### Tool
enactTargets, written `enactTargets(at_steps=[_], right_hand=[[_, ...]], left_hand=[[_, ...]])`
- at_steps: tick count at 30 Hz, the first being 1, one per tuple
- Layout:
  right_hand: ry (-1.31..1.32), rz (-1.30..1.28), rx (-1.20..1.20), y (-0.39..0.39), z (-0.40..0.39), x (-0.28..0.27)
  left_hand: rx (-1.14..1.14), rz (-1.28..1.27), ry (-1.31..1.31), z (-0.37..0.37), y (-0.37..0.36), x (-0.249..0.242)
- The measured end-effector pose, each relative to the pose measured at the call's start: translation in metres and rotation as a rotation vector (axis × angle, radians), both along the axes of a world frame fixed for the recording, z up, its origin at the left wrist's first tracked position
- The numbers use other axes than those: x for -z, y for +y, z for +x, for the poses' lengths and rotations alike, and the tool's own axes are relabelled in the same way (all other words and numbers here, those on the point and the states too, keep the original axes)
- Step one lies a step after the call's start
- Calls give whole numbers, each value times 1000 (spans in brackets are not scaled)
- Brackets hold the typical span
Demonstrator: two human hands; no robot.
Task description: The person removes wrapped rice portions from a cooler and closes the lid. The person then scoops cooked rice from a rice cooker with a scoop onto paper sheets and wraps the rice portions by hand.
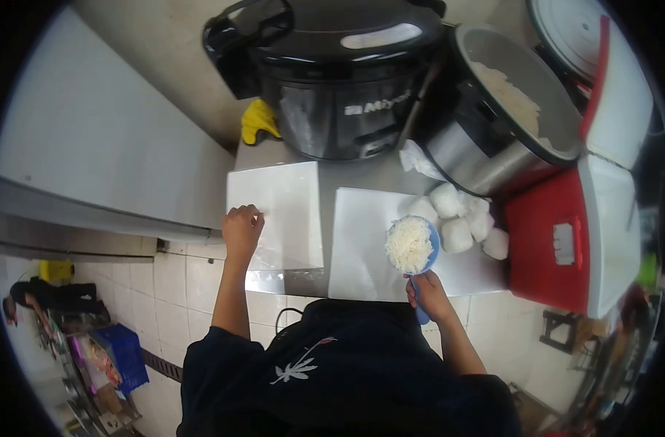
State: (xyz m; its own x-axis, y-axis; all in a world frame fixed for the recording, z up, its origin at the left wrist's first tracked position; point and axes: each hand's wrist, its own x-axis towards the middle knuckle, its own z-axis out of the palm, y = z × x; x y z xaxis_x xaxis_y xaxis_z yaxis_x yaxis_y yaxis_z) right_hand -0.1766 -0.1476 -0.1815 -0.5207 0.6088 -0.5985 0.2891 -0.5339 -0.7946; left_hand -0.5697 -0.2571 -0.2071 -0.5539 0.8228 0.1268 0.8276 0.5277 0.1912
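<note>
My right hand grips the handle of a blue rice scoop, which is heaped with cooked white rice. The scoop is over a white sheet at the front of the table. Against that sheet's right side sit several white rounded bundles. My left hand is over the left edge of a stack of pale, glossy sheets. Its fingers are curled into a pinch, and whatever lies between the fingertips is too small to make out.
A large black rice cooker stands at the back. To its right, an open cooker pot holds more rice. A red cooler box with a raised lid borders the right side. A yellow cloth lies behind the stack; a grey cabinet is left.
</note>
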Motion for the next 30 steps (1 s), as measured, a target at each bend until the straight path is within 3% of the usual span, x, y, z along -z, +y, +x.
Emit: enactTargets(at_steps=[4, 8, 11, 12, 14, 15, 16, 19, 22, 23, 25, 26, 28, 30], right_hand=[[6, 61, 18, 11, 18, -20], [16, 38, 125, 19, 36, -32], [35, 62, 170, 21, 44, -36], [42, 65, 182, 20, 45, -37], [41, 59, 155, 22, 42, -35], [45, 61, 123, 24, 39, -33], [47, 64, 124, 26, 35, -28], [58, 48, -44, 30, 17, -1], [14, -52, -84, 36, 0, 34], [-47, 52, -130, 39, 1, 60], [-273, 337, -242, 46, 5, 77], [-274, 346, -240, 48, 7, 77], [-601, 997, -357, 49, 10, 76], [-532, 1080, -328, 47, 7, 60]], left_hand=[[210, 202, -625, 101, 41, 10], [401, -386, -644, 184, 64, 40], [510, -202, -777, 211, 63, 29], [513, -207, -783, 218, 63, 28], [904, -166, -657, 230, 62, 26], [984, -269, -655, 238, 58, 35], [985, -267, -651, 245, 51, 46], [1254, -293, -236, 257, 43, 62], [1335, -240, -224, 256, 39, 65], [1334, -235, -217, 253, 36, 66], [1253, -276, -444, 239, 29, 69], [1255, -270, -438, 227, 24, 68], [1162, -276, -385, 201, 10, 62], [1133, -237, -397, 187, 0, 61]])
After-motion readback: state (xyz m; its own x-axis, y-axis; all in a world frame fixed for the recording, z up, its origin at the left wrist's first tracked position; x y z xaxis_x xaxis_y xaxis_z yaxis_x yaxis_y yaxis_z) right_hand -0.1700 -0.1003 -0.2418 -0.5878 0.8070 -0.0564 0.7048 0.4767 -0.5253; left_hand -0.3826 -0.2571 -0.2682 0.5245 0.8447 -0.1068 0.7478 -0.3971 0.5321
